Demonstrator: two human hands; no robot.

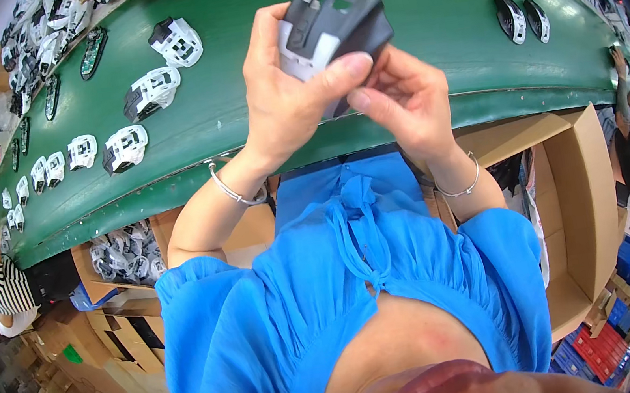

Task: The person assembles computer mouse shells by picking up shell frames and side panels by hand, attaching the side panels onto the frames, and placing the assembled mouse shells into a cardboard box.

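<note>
Above the green work surface I hold up a dark grey and white computer mouse shell. My left hand is closed round its left side, with the thumb across its lower edge. At the lower right, my right hand grips the dark part of the same mouse shell, thumb and fingers bent in. The right fingertips are partly hidden behind it. To the left lie white and black mouse shell pieces, the nearest of them a white frame close to the front edge.
Green circuit boards lie among the shells on the green belt-like table. Two black and white shell halves rest at the right. An open cardboard box stands by my right side, a box of grey parts by my left. Other people work at both ends.
</note>
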